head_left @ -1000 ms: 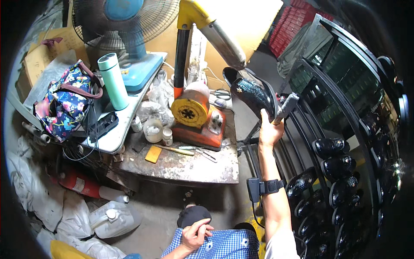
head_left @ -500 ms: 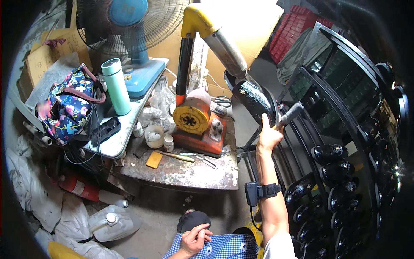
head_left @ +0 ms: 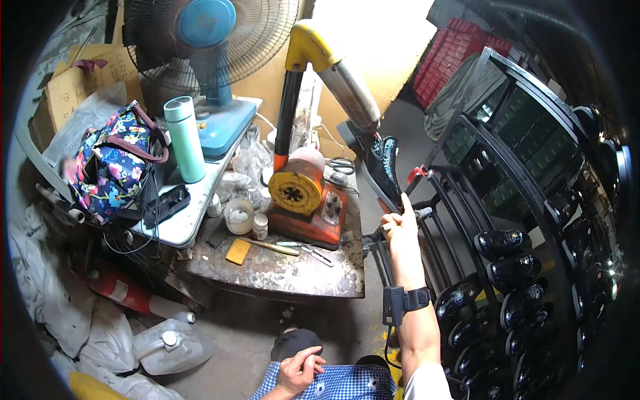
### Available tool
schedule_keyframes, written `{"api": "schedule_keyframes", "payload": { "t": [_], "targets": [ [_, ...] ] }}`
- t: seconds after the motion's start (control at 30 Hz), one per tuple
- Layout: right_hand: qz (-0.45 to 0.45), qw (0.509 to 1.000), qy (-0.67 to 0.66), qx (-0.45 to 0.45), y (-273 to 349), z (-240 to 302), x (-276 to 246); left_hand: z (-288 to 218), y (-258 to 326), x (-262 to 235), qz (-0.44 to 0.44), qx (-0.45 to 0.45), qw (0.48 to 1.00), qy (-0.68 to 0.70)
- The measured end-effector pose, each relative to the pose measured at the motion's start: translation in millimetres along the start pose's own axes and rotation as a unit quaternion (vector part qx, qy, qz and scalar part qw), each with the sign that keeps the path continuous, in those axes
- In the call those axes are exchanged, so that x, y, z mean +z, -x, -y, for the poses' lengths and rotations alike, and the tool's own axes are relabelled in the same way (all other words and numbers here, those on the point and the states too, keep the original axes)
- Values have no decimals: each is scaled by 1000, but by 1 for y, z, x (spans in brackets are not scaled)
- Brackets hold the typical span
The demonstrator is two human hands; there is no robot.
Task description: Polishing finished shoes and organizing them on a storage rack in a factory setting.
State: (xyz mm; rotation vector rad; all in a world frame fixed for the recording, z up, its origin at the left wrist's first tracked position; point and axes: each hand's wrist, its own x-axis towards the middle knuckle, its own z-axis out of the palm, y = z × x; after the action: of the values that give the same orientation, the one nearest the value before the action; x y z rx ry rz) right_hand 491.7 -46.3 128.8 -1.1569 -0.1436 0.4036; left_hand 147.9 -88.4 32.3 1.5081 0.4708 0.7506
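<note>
My right hand (head_left: 400, 227) is raised and grips a black shoe (head_left: 379, 167) by its sole edge, toe pointing down, next to the metal arm of an orange and yellow machine (head_left: 303, 193). Just right of the hand stands a black metal rack (head_left: 507, 200) with several shiny black shoes (head_left: 503, 241) on its bars. A dark band with a small device (head_left: 400, 301) wraps that forearm. My left hand (head_left: 300, 367) rests on my lap, on blue checked cloth, fingers loosely curled, holding nothing.
A worn workbench (head_left: 280, 267) carries the machine, small jars, a yellow block and hand tools. To the left are a teal flask (head_left: 185, 140), a floral bag (head_left: 110, 170) and a blue fan (head_left: 210, 40). Plastic jugs (head_left: 167, 347) and white sacks lie on the floor.
My right hand has carried the black shoe down and left, from near the rack toward the machine's arm, turning it more upright. The left hand stays on my lap.
</note>
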Motion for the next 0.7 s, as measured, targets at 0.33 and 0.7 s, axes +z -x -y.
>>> {"api": "schedule_keyframes", "payload": {
  "t": [0.33, 0.7],
  "targets": [
    [-22, 998, -61, -10, -15, -13, 17, 4, -1, -3, -5, 2, 1000, -1],
    [108, 991, 3, -80, 12, -15, -19, 6, 2, -2, 2, 18, 1000, -6]
  ]
}}
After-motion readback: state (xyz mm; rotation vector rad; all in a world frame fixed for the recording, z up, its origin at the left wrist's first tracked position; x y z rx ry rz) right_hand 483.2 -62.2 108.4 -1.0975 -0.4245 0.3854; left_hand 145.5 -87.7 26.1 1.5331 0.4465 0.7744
